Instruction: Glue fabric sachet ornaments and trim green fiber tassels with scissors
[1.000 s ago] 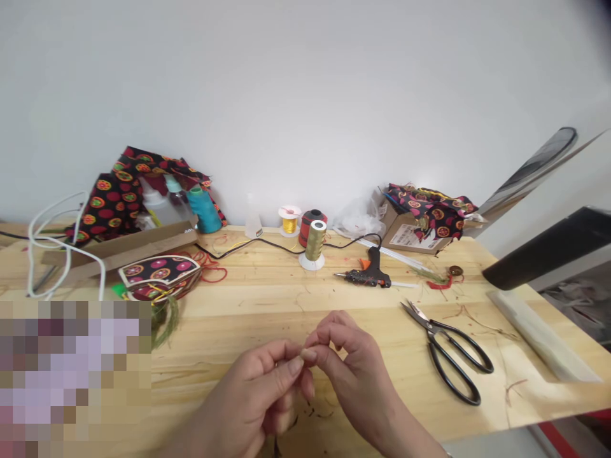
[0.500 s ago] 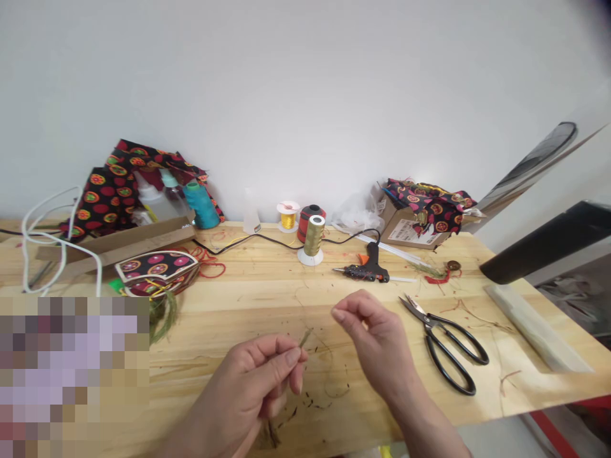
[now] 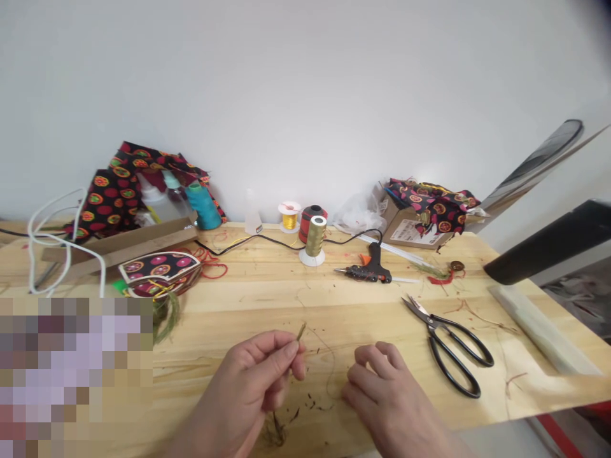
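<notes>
My left hand (image 3: pixel 267 375) is closed in a pinch on a thin greenish dried stalk (image 3: pixel 301 331), whose short tip sticks up past the thumb and forefinger. Dark, dry tangled strands (image 3: pixel 275 432) show under this hand; whether they belong to the stalk I cannot tell. My right hand (image 3: pixel 382 388) is low over the table on the right, apart from the left, with curled fingers. Its thumb and fingertips are mostly hidden, so what they hold cannot be made out. Between the hands a fine thread (image 3: pixel 333 369) curves from near the stalk's tip toward the right fingers.
Black-handled scissors (image 3: pixel 453 353) lie right of my right hand. Farther back are a glue gun (image 3: pixel 367 267), an olive thread spool (image 3: pixel 315 236) and a cardboard box (image 3: pixel 411 228) with patterned cloth. Patterned fabric pieces (image 3: pixel 160 266) and a white cable (image 3: pixel 67 245) are at left.
My right hand has dropped down toward me from its pinch near the stalk, turning its back upward. My left hand keeps hold of the stalk, almost in place. The view has shifted slightly.
</notes>
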### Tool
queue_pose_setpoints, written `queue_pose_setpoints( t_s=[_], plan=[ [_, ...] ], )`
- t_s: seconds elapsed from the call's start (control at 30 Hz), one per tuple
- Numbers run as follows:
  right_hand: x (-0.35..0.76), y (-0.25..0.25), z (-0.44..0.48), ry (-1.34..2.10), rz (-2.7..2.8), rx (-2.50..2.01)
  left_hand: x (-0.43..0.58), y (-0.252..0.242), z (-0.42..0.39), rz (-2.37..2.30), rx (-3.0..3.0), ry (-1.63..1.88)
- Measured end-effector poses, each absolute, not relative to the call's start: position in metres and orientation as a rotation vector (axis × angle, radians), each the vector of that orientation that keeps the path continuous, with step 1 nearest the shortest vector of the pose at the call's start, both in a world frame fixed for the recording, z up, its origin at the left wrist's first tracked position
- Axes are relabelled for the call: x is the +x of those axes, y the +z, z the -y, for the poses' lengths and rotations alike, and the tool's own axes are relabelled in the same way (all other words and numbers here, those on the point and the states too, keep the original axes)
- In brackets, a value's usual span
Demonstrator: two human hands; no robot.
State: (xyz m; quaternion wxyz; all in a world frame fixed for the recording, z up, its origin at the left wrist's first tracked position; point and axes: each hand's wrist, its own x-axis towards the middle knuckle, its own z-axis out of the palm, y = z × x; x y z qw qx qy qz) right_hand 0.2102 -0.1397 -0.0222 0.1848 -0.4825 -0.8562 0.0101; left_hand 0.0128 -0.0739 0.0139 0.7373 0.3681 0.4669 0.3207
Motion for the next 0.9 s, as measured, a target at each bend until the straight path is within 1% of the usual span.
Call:
queue_pose_setpoints(
  t_s=[0.13, 0.27, 0.33, 0.47, 0.8, 0.9],
  plan=[
    [0.210, -0.023, 0.138, 0.103, 2.377, -1.411, 0.014, 0.014, 0.075, -1.030, 0.869, 0.693],
    [0.210, 0.002, 0.128, 0.374, 2.238, -1.470, 0.019, 0.016, 0.075, -1.053, 0.881, 0.685],
    [0.210, 0.018, 0.121, 0.437, 2.215, -1.478, 0.021, 0.019, 0.075, -1.036, 0.888, 0.658],
    [0.208, 0.035, 0.110, 0.413, 2.195, -1.440, 0.024, 0.022, 0.074, -0.981, 0.909, 0.615],
    [0.200, 0.043, 0.096, 0.335, 2.122, -1.392, 0.026, 0.022, 0.072, -0.985, 1.012, 0.614],
    [0.199, 0.040, 0.092, 0.282, 1.894, -1.391, 0.026, 0.022, 0.069, -0.961, 0.923, 0.662]
  ],
)
